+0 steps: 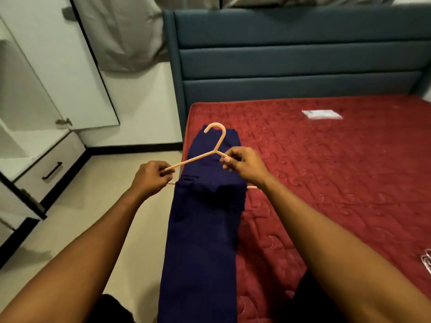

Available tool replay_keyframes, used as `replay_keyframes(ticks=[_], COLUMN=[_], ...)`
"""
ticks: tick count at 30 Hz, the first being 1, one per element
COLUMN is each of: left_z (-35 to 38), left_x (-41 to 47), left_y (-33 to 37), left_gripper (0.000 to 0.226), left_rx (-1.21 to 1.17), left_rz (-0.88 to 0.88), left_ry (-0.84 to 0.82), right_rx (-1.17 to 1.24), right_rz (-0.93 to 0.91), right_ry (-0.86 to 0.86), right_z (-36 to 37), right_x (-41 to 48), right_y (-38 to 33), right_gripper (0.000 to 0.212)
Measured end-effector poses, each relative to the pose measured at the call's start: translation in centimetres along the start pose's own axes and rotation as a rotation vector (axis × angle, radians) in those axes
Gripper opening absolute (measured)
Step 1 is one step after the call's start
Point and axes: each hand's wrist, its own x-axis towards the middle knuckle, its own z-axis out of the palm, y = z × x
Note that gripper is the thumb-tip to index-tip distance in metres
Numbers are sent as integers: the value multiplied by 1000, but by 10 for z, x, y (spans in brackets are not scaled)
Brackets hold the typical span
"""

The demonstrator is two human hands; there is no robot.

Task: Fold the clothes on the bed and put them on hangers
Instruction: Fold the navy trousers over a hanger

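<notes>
A pair of navy blue trousers [203, 229] hangs folded over the lower bar of a pale pink plastic hanger [218, 142], above the left edge of the red mattress [326, 171]. My left hand [151, 177] pinches the hanger's left arm near its end. My right hand [245, 164] pinches the right arm close to the neck. The hook points up and away from me. The bar's two ends stick out on either side of the cloth.
A teal padded headboard [291, 54] stands behind the mattress. A white paper [323, 114] lies far on the bed, and more pale hangers [426, 262] show at the right edge. A white wardrobe with a drawer [51, 169] stands left, across the tiled floor.
</notes>
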Motion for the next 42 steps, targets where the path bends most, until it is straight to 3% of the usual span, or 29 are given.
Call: replay_keyframes(ticks=[6, 9, 11, 17, 23, 29, 34, 39, 42], left_z=[-38, -63, -84, -159, -284, -406, -497, -567, -591], left_x=[63, 114, 150, 250, 327, 366, 385, 389, 387], left_y=[48, 75, 94, 145, 187, 186, 166, 162, 171], left_gripper=[12, 22, 17, 9, 12, 6, 11, 47, 39], left_rx=[-18, -53, -90, -439, -484, -438, -554, -909, -877], left_rz=[215, 258, 292, 322, 369, 400, 319, 121, 162], left_ry=[136, 224, 299, 297, 464, 502, 451, 188, 128], right_rx=[-61, -84, -92, -90, -41, -24, -39, -30, -73], right_rz=[-129, -177, -209, -305, -354, -310, -238, -239, -267], right_ry=[166, 261, 321, 424, 426, 472, 455, 388, 354], right_z=[-41, -68, -91, -156, -196, -190, -182, -185, -186], right_x=[63, 110, 150, 266, 367, 436, 491, 543, 573], right_y=[-53, -70, -78, -130, -246, -345, -422, -530, -578], right_gripper=[20, 18, 18, 14, 14, 12, 16, 13, 21])
